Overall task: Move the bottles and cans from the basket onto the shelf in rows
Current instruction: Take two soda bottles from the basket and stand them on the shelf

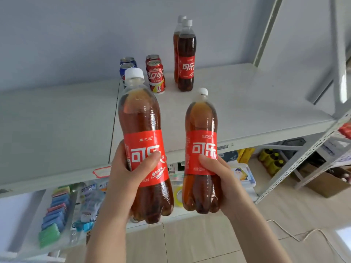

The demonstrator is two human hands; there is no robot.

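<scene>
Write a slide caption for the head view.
Left hand grips the left bottle, right hand the right bottle, before the shelf where shelved bottles and cans stand in rows.

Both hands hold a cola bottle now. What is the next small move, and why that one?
Probably carry the bottle in the right hand forward and stand it on the shelf just in front of the two cola bottles already lined up there. That row runs front to back like the can rows, and bare shelf lies before it.
</scene>
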